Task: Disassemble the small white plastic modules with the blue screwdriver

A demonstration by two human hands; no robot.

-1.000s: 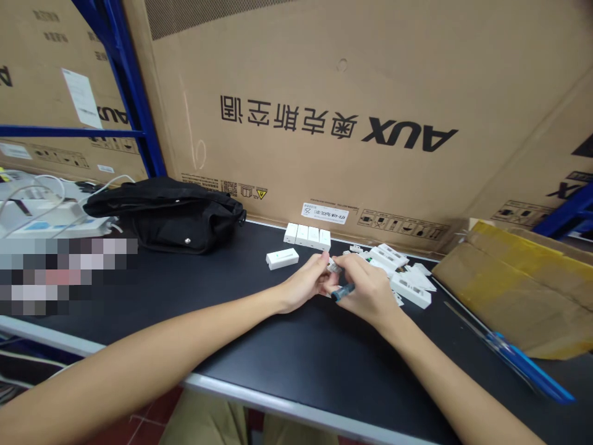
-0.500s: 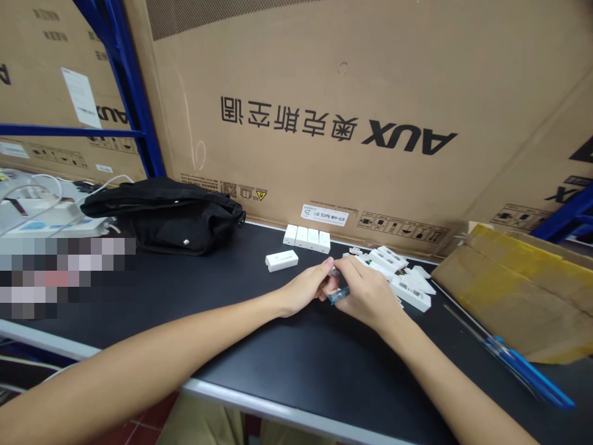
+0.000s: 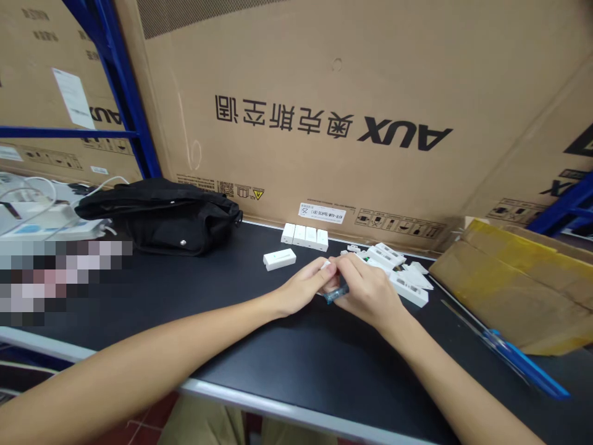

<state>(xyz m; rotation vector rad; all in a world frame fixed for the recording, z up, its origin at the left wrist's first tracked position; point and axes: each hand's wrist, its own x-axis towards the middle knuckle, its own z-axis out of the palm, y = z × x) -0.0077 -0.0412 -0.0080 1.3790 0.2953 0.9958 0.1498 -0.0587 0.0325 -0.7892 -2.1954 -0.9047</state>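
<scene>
Hands together, frame centre: left hand (image 3: 303, 285) clamped on small white part (image 3: 325, 264), mostly hidden; right hand (image 3: 368, 289) curled round clear bluish item (image 3: 334, 296). White part probably light, stiff, smooth plastic; best held by edges, lightly. White housings (image 3: 409, 290) right of centre

Red floor tiles (image 3: 157, 409) lie below a black table (image 3: 287, 364), a big brown carton (image 3: 296, 62) lining its far side, blue framing (image 3: 124, 80) left and right.
</scene>
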